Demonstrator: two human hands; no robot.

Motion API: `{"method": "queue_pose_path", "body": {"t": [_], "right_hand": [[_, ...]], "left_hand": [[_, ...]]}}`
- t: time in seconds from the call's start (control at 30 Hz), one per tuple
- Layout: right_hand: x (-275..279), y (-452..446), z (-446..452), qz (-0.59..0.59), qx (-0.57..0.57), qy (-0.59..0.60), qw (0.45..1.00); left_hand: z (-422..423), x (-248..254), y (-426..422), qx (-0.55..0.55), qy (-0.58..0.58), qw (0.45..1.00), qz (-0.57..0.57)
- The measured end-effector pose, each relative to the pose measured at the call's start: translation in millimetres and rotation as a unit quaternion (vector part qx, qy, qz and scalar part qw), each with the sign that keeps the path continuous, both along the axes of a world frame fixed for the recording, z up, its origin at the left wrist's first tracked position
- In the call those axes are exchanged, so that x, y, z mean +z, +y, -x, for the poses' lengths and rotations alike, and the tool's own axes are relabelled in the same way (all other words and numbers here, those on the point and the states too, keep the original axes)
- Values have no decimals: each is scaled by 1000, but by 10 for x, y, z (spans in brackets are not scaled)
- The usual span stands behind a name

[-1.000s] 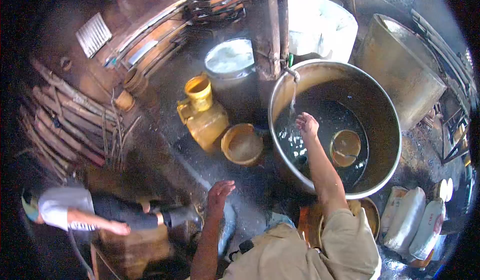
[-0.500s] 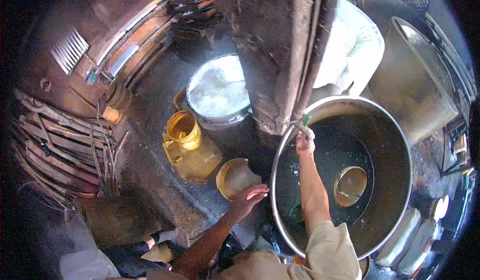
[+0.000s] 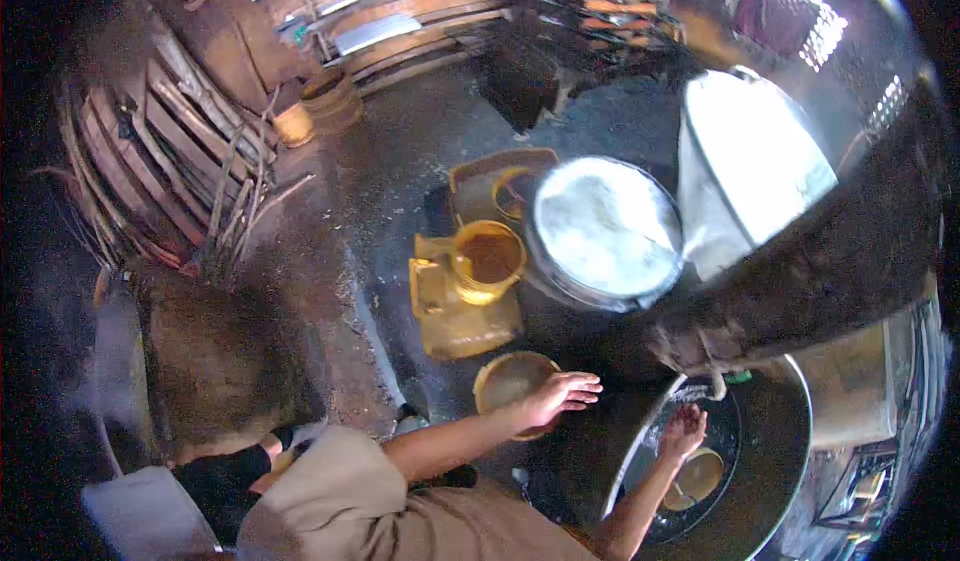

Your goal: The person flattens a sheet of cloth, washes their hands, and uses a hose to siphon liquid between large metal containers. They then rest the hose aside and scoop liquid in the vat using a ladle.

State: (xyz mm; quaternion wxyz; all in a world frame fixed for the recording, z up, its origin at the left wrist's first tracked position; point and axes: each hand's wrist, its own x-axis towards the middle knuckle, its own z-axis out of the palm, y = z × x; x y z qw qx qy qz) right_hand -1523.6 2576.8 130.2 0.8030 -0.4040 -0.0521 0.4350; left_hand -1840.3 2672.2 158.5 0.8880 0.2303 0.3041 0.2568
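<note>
Both my hands appear empty. My left hand reaches out with its fingers extended, above the edge of a pale round basin on the floor. Over the large metal vat, my right hand is raised with its fingers loosely bent and apart. Just above that hand is a tap with a green part beside it, and the two do not touch. A round bowl lies in the dark liquid inside the vat, partly behind my right wrist.
A yellow bucket stands against a yellow container. Beyond is a wide pot with a bright white top. A dark post crosses above the vat. Firewood is stacked at left, near a small bucket.
My right hand has let go of the tap and drawn back below it. My left hand stays extended near the basin. The view has swung left, shifting everything rightward.
</note>
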Motion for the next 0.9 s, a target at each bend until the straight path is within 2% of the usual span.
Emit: {"method": "queue_pose_path", "body": {"t": [0.03,0.07,0.13,0.17,0.2,0.23,0.27,0.3,0.37,0.4,0.43,0.47,0.53,0.6,0.63,0.67,0.7,0.73,0.77,0.83,0.87,0.9], "right_hand": [[-61,145,207,141,69,-280,947],[-105,297,427,278,87,-530,796],[588,849,1819,85,186,-262,943],[988,1138,2551,22,223,-110,968],[927,1411,2929,144,324,-192,915],[1193,1666,3558,76,458,-154,872],[720,1818,3952,-46,483,-270,831],[1167,2024,4643,91,502,-338,791],[1091,2433,5472,18,466,-483,741],[1245,2656,5761,11,467,-510,722],[1404,2893,5976,5,469,-538,701],[1423,3118,6130,3,471,-536,700],[1279,3614,6409,-29,455,-380,805],[881,4192,6413,-56,378,-419,824],[741,4439,6375,-48,339,-438,831],[441,4691,6310,-33,321,-389,863],[206,4889,6257,-16,298,-340,892],[456,4935,6187,82,321,-287,899],[355,5120,6167,108,296,-267,911],[-165,5593,5987,142,300,-242,912],[-219,5793,5998,136,268,-196,934],[-234,6030,5985,139,261,-201,934]], "left_hand": [[125,5,147,6,25,998,56],[302,-100,260,51,-42,994,84],[744,-274,617,95,-61,983,146],[1039,-282,711,124,-64,973,183],[1359,-283,897,169,-41,958,226],[1733,-693,1103,162,-157,960,165],[2105,-1092,1305,147,-277,943,108],[2681,-298,1447,144,-234,947,168],[3504,-30,1704,242,-138,959,-41],[3914,94,1833,296,-73,944,-129],[4304,20,1971,407,-81,910,14],[4667,-23,2058,505,-88,844,157],[5400,32,2209,549,-24,830,92],[6106,-249,2360,592,-75,803,5],[6319,-160,2416,613,-53,788,11],[6493,-26,2473,630,-29,776,19],[6634,106,2559,618,-22,785,18],[6732,230,2694,629,10,776,41],[6805,249,2905,639,40,766,64],[6942,94,3356,628,58,772,77],[7010,5,3612,628,72,770,88],[7057,-79,3924,615,75,781,84]]}}
